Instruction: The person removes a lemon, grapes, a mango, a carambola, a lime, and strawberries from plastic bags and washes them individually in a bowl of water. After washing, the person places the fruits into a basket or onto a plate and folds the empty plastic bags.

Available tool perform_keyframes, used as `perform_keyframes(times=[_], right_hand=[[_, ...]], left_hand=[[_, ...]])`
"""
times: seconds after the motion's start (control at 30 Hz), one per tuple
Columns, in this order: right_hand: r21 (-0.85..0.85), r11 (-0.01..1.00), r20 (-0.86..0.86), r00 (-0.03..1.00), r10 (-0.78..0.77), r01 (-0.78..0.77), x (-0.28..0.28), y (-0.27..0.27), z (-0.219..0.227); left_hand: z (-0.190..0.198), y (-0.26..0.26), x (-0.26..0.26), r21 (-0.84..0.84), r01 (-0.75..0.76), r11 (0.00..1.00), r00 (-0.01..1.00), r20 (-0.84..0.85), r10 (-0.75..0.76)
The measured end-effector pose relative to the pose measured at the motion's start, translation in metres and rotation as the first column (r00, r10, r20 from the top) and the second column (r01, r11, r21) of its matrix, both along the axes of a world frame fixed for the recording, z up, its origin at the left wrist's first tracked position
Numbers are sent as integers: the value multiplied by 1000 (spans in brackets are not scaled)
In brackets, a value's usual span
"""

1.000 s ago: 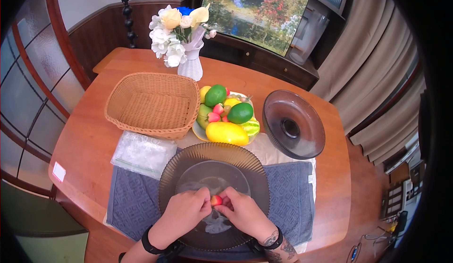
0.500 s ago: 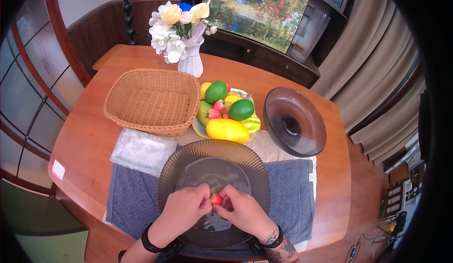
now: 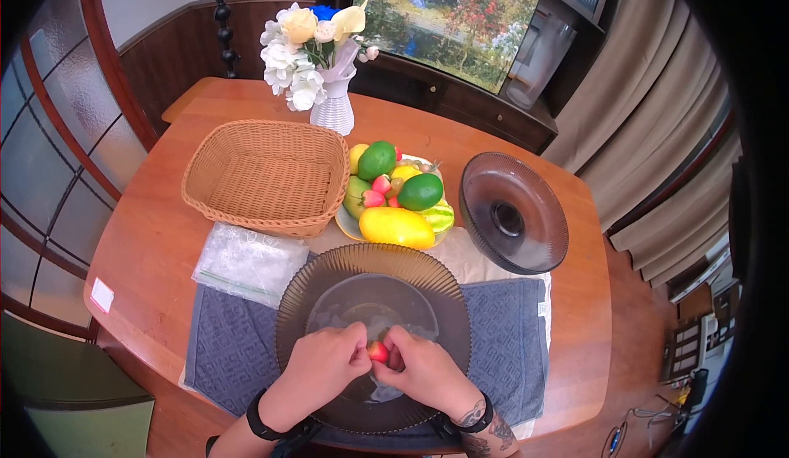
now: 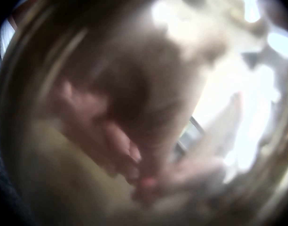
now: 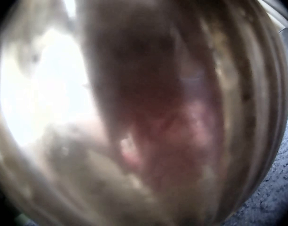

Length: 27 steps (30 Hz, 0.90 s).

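Observation:
Over a large brown ribbed glass bowl [image 3: 300, 310] with rippling water [image 3: 378, 293] inside, both hands meet around a small red strawberry [image 3: 377, 352] with a pale end. My left hand [image 3: 329, 361] has curled fingers and pinches the fruit from the left. From the other side, the thumb and fingers of my right hand [image 3: 423, 365] hold it. The left wrist view is blurred, with a red spot of the strawberry [image 4: 147, 182] at the fingertips. Blur in the right wrist view leaves only a reddish hand shape [image 5: 172, 141] against the bowl's ribbed wall.
A plate [image 3: 349, 226] of fruit stands behind the bowl, with a wicker basket [image 3: 263, 174] to its left and a second dark glass bowl [image 3: 514, 211] to its right. Blue towels [image 3: 505, 347] lie beneath; a clear plastic bag [image 3: 251, 262] and flower vase [image 3: 332, 113] are leftward.
The head view has tilted slightly since the first frame. Both hands stay at the strawberry with small finger shifts, and the ripples in the bowl look different.

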State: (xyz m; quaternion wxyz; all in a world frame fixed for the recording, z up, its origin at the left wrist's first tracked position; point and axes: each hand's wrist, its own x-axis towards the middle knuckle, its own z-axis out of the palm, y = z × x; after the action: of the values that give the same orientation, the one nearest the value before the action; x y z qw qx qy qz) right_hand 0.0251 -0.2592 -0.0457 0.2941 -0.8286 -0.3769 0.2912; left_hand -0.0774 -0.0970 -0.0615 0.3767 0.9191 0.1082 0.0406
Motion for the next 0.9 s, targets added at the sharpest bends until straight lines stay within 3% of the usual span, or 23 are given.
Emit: perform_keyframes(times=[0.57, 0.9], right_hand=[[0, 1000, 51, 999, 16, -16, -1, 0, -2], [-47, 997, 90, 994, -56, 61, 0, -1, -7]], left_hand=[[2, 1, 0, -56, 2, 998, 999, -36, -4], [-5, -1, -1, -12, -90, 996, 996, -18, 90]])
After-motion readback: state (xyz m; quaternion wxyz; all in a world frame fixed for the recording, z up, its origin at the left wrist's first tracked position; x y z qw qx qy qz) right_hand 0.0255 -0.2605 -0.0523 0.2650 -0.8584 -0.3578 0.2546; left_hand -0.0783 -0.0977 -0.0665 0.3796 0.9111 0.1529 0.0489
